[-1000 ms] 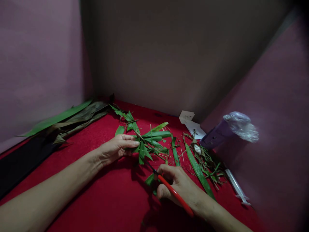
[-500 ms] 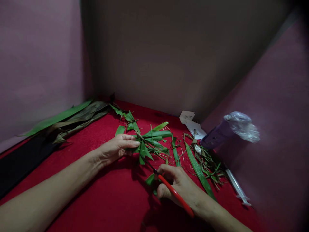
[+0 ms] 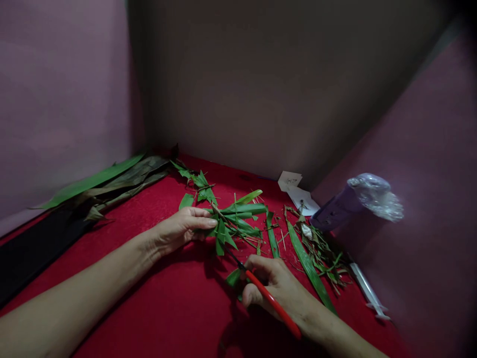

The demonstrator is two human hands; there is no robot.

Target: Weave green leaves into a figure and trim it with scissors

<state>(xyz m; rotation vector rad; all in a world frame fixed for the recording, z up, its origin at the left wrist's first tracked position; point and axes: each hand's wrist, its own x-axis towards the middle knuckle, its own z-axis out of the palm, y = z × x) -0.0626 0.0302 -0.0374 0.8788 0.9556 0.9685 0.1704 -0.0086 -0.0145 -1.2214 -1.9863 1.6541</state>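
My left hand [image 3: 186, 223] is closed, pinching a sprig of green leaves [image 3: 220, 236] between thumb and fingers just over the red cloth. The sprig's cut-edged leaves hang down past my fingertips, beside a twig. In my right hand [image 3: 274, 286] is a red-handled cutting tool [image 3: 274, 303] with thin dark blades, my fingers wrapped around it. Its tip is at the lower end of the hanging leaves; whether the blades touch them I cannot tell. A green leaf piece [image 3: 234, 277] shows just left of my right fingers. Long green leaves [image 3: 242, 210] and thin stems lie right beyond the sprig.
On the red cloth [image 3: 156, 308] lie a leafy twig [image 3: 203, 186], a long leaf [image 3: 309, 268], dry stems [image 3: 330, 253] and a syringe [image 3: 368, 291]. White papers [image 3: 303, 201] and a purple container [image 3: 335, 206] stand near the right wall. Large leaves [image 3: 122, 181] line the left wall.
The whole view has shifted very slightly. Both hands, the sprig and the cutting tool hold nearly the same positions.
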